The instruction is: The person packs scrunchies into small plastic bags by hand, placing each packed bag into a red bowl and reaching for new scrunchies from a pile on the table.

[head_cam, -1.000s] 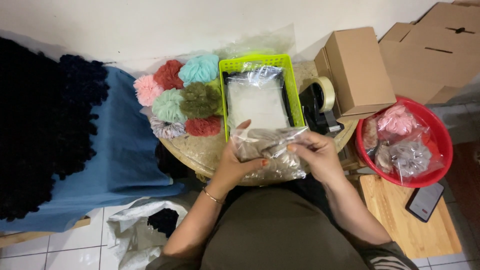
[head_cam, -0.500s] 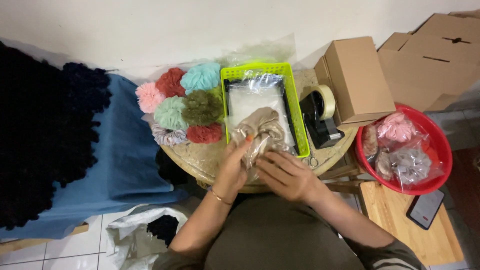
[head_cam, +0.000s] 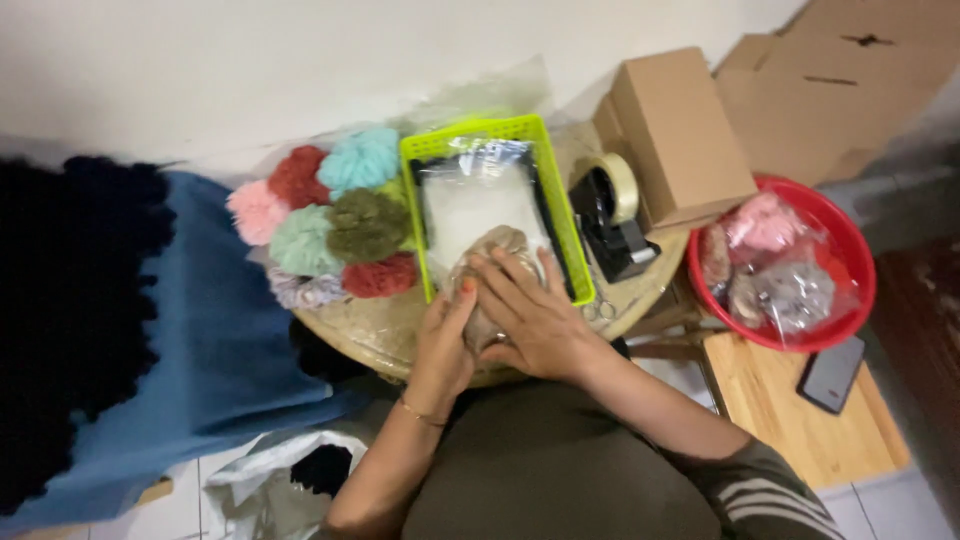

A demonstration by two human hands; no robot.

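We have a beige, fuzzy bundle in a clear plastic bag (head_cam: 497, 262), pressed between both our hands at the near edge of the round desk (head_cam: 380, 335). It is bunched into a rounded lump, its far end lying against the front rim of the green basket (head_cam: 500, 130). Much of it is covered.

One view only, from a camera worn on the person's head, looking almost straight down. It faces a pale wall that runs along the top edge. The small round table (head_cam: 375, 325) sits near the middle of the view, close below the camera, at about arm's reach. The person's own lap and forearms fill the lower edge, below the table. No second view shares the scene.
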